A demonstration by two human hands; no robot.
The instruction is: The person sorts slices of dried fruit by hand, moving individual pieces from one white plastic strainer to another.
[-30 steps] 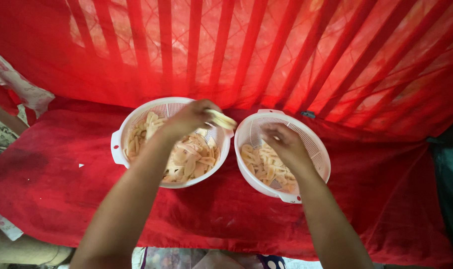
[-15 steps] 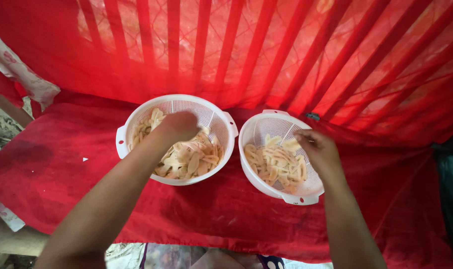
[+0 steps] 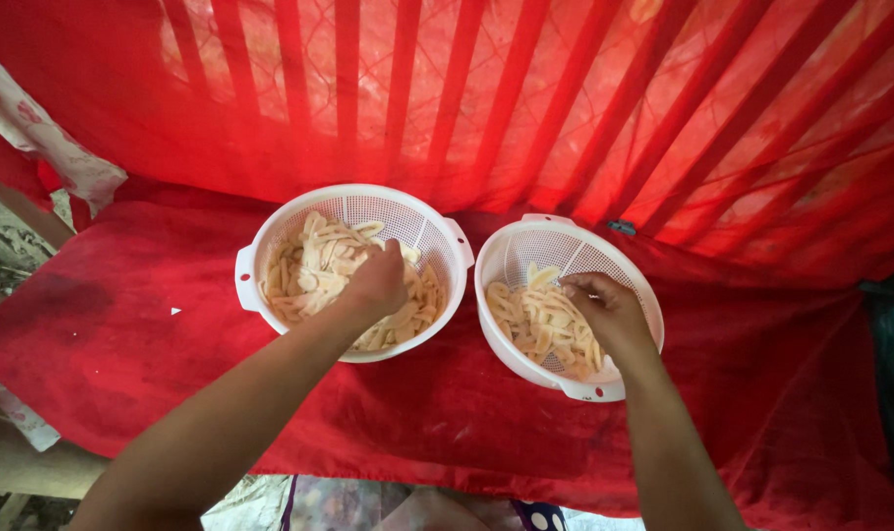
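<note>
1. Head view: the left hand [image 3: 376,280] has slid right, fingers curled in the pale strips [image 3: 314,265].
2. Right hand [image 3: 609,307] now pinches strips.
3. Two round white plastic strainer bowls [image 3: 437,231] on red cloth [image 3: 122,334] hold them.

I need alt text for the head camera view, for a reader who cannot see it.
Two bare hands reach into two white colanders of pale cut strips on a red cloth: the left hand in the left colander, the right hand in the right colander.

A makeshift outdoor food-preparation spot is suggested by a tabletop draped in red cloth [image 3: 152,383], sunlit red netting [image 3: 525,88] hung behind, and bare ground [image 3: 4,246] glimpsed at the left.
</note>
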